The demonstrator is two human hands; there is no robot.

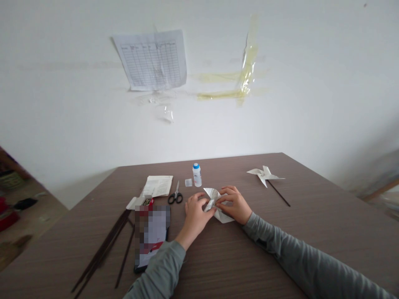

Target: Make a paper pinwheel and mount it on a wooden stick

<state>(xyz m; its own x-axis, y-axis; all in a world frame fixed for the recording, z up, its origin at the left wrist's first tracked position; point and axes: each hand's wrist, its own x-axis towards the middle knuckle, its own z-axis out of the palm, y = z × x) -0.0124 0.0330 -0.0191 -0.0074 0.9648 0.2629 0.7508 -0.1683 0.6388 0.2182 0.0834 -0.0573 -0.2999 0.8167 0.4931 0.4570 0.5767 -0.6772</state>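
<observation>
Between my two hands is a paper pinwheel (pixel 213 193) made from printed paper, with its points folded in toward the middle. My left hand (pixel 197 211) pinches it from the left, thumb and fingers close to its centre. From the right, my right hand (pixel 234 204) grips it with fingertips near the same centre. Part of the paper is hidden behind my fingers, and one corner lies below my right hand. At the right of the table rests another paper pinwheel (pixel 264 176) on a dark stick (pixel 279 194).
Beyond my hands stand a white bottle (pixel 197 176) with a blue cap and a small clear piece (pixel 188 182). Scissors (pixel 176 196), a paper stack (pixel 158 185), a phone (pixel 153 236) and dark sticks (pixel 102 249) lie left. A white wall (pixel 218 128) rises behind the table (pixel 237 265).
</observation>
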